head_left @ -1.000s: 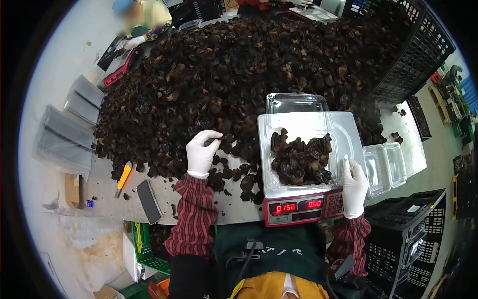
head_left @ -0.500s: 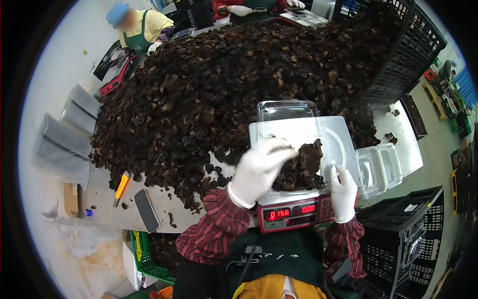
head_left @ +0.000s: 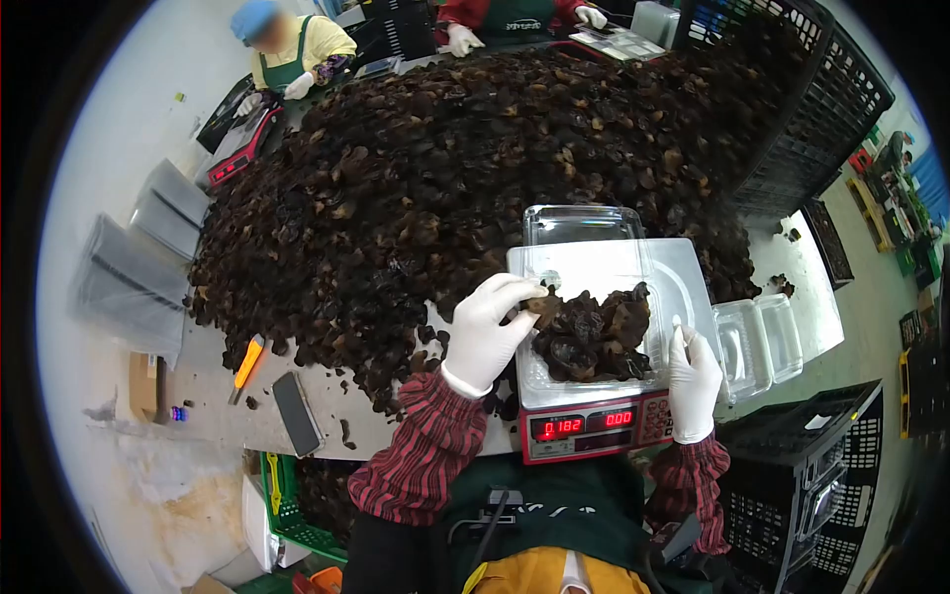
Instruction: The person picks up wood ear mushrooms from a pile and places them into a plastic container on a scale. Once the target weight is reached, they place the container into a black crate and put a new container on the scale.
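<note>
My gloved left hand pinches a dark piece of wood ear fungus at the left side of a clear plastic tray. Inside the tray lies a pile of wood ear fungus. Beneath it is a red digital scale with a pale platform, its display reading 0.782. The tray's clear lid stands out beyond the far side of the platform. My gloved right hand rests by the platform's right edge, fingers half bent with the thumb slightly apart, nothing visible in it.
A large heap of wood ear covers the table. Right are clear empty boxes and black crates. A phone, an orange cutter and stacked plastic trays lie left. Two co-workers stand across the heap.
My left hand has drawn back leftward from over the tray, uncovering the pile. The display went from 0.156 to 0.782. My right hand has stayed by the scale. The view shifted slightly.
</note>
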`<state>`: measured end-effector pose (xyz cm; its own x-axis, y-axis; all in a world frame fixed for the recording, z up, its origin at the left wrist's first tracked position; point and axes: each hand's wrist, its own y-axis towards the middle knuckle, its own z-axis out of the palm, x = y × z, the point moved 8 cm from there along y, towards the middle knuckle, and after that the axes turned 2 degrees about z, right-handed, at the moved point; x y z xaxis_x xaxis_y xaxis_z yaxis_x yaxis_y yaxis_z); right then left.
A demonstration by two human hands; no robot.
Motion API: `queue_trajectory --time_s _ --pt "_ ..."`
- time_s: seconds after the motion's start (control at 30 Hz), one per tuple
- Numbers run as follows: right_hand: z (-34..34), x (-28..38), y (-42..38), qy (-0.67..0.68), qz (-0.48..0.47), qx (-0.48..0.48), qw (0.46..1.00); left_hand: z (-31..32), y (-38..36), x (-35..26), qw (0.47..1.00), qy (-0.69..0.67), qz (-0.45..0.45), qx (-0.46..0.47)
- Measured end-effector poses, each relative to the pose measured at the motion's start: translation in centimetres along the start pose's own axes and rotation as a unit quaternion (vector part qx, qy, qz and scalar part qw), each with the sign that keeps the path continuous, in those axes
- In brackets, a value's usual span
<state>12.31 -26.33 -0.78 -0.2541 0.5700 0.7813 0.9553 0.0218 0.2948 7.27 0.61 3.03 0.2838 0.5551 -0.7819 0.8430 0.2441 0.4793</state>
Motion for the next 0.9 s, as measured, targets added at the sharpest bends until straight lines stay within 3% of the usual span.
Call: queue_trajectory --time_s 0.07,0.1,0.17,0.23,0.3,0.33,0.37,0.4,0.47,0.57,0.63,0.7,0.77,0.83,0.9 --pt "0.2 -0.5 0.3 0.031 0.037 0.008 0.999 -2.7 -1.0 -1.3 1.0 0.002 -0.016 -0.009" --pt "-0.2 0.4 0.3 0.006 -0.018 -0.023 1.0 -4.5 -2.0 -1.3 0.999 0.015 -0.037 -0.02" --pt "-0.2 -0.8 0.5 0.023 0.021 -0.014 0.999 -9.0 -4.9 -0.5 0.995 0.093 -0.032 -0.029" --pt "-0.4 -1.2 0.6 0.018 -0.003 -0.027 0.999 -13.5 -8.4 0.6 0.982 0.164 -0.092 0.011" --pt "-0.7 -0.9 0.7 -0.009 -0.019 -0.038 0.999 -17.7 -14.1 4.5 0.94 0.276 -0.175 0.097" --pt "-0.5 -1.7 0.6 0.031 0.06 -0.017 0.998 -19.5 -16.9 6.0 0.903 0.321 -0.254 0.13" --pt "-0.5 -1.1 0.6 0.006 0.02 -0.037 0.999 -20.8 -19.7 7.2 0.857 0.36 -0.331 0.162" --pt "-0.3 -1.8 0.6 0.015 0.031 -0.024 0.999 -21.1 -21.5 7.9 0.855 0.363 -0.335 0.159" --pt "0.1 -2.3 0.6 0.024 0.041 -0.009 0.999 -22.4 -23.0 8.0 0.847 0.457 -0.263 0.072" --pt "0.2 -1.4 0.5 0.003 0.025 -0.005 1.0 -18.0 -20.7 8.8 0.902 0.366 -0.225 0.042" --pt "0.3 -1.3 0.2 -0.007 0.051 -0.006 0.999 -13.7 -17.6 8.6 0.946 0.299 -0.124 -0.009" --pt "0.3 -1.3 0.1 -0.008 0.055 0.002 0.998 -10.0 -14.9 8.7 0.946 0.31 -0.088 -0.03" --pt "0.0 -1.9 -0.1 -0.009 0.059 0.009 0.998 -6.4 -13.4 9.9 0.923 0.365 -0.114 0.039" --pt "0.1 -3.1 -0.3 0.015 0.092 0.021 0.995 -4.1 -14.0 12.2 0.928 0.35 -0.115 0.055" --pt "-0.2 -2.2 -0.4 0.018 0.054 0.005 0.998 -4.3 -14.0 12.7 0.934 0.342 -0.094 0.028"
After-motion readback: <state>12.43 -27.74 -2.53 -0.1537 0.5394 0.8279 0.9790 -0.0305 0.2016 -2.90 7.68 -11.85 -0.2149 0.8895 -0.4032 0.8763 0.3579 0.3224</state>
